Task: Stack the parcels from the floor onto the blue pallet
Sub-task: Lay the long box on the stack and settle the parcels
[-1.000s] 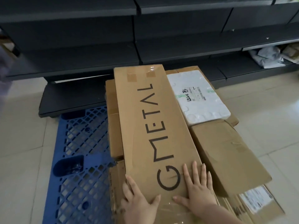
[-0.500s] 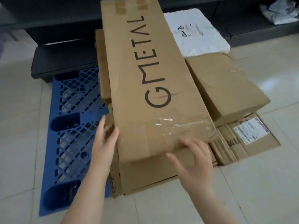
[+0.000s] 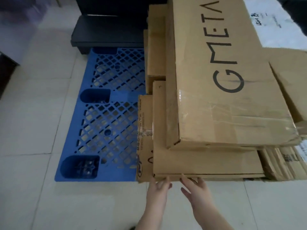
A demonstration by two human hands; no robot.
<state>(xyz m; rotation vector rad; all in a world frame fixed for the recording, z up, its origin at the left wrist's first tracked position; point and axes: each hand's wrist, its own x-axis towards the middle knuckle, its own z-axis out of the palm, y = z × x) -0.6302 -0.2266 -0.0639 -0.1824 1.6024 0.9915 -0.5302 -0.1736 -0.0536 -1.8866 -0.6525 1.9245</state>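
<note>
Resting on top of the stack: a long brown cardboard box printed "GMETAL" in black (image 3: 224, 77), lying flat with clear tape across its near end; its near end overhangs slightly to the right.
Box beneath: a wide flat brown cardboard carton (image 3: 204, 161), its near edge at the front of the stack, just above the floor.
Other parcels: a smaller brown cardboard box (image 3: 156, 47) at the left rear, a printed carton wall (image 3: 144, 130) along the stack's left side, a creased brown box (image 3: 292, 77) on the right, and a white foam package with handwriting (image 3: 272, 22) at the far right rear.
Pallet: a blue plastic lattice pallet (image 3: 106, 113) on the floor; the stack covers its right part, and the left part shows bare grid.
Left hand (image 3: 158, 188): fingers spread and loosely curled, fingertips touching the near edge of the flat carton at its left corner; no firm grasp shows.
Right hand (image 3: 195, 190): open, fingers extended, tips reaching the same near edge just beside the left hand; nothing gripped.
Floor: pale glossy square tiles (image 3: 41, 163).
Background: a dark low shelf base (image 3: 106, 35) behind the pallet.
</note>
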